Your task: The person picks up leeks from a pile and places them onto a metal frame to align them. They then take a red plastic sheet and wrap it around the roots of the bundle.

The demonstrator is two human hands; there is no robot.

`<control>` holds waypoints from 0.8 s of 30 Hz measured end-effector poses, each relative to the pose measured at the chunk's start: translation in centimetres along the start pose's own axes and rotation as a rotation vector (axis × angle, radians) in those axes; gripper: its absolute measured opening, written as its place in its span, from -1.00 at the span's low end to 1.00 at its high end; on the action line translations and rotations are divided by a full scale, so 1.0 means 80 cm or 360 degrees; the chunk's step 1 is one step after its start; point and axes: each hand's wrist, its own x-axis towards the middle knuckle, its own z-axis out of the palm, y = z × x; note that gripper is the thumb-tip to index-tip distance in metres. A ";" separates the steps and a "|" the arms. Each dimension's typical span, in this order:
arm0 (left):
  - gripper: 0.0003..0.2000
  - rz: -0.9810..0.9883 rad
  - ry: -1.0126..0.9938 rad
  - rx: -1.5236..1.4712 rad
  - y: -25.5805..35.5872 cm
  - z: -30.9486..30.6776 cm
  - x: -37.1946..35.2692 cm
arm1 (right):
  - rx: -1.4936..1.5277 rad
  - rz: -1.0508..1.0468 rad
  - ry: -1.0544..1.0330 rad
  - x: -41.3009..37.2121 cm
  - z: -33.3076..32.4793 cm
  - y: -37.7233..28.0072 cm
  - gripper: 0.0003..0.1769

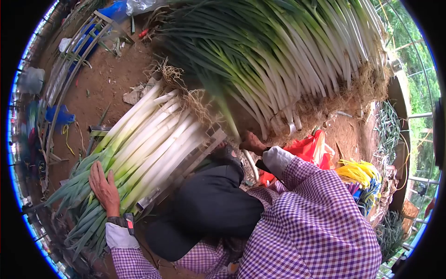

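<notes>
My left hand lies flat with its fingers apart on the green part of a bundle of leeks, whose white stalks and roots point up and right. The bundle rests on a low metal and wood frame. Close to my knees, my right hand is closed around a single leek, its leaves blurred and reaching up to the left. Beyond it lies a large pile of leeks, with roots along its lower right edge.
A red plastic bag lies right of my right hand, with yellow and blue ties farther right. At the left are a curved slatted frame and a blue plastic piece on the dirt floor.
</notes>
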 end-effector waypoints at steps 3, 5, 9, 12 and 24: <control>-0.43 0.0010 0.0038 -0.0016 -0.001 0.004 -0.001 | 0.0083 -0.0118 0.0117 -0.005 -0.012 -0.009 -0.24; -0.44 0.0000 0.0061 -0.0022 -0.001 0.002 -0.002 | 0.0072 -0.0291 0.0294 -0.012 -0.025 -0.002 -0.26; -0.44 -0.0023 0.0112 -0.0034 0.006 0.001 -0.003 | -0.0016 -0.0532 0.0483 -0.029 -0.085 0.003 -0.30; -0.44 -0.0039 0.0145 -0.0053 0.010 -0.005 -0.003 | 0.0017 -0.0507 0.0315 -0.077 -0.145 -0.043 -0.34; -0.43 -0.0067 0.0233 -0.0150 0.008 0.006 -0.004 | 0.0404 -0.0349 0.0157 -0.432 -0.285 -0.299 -0.40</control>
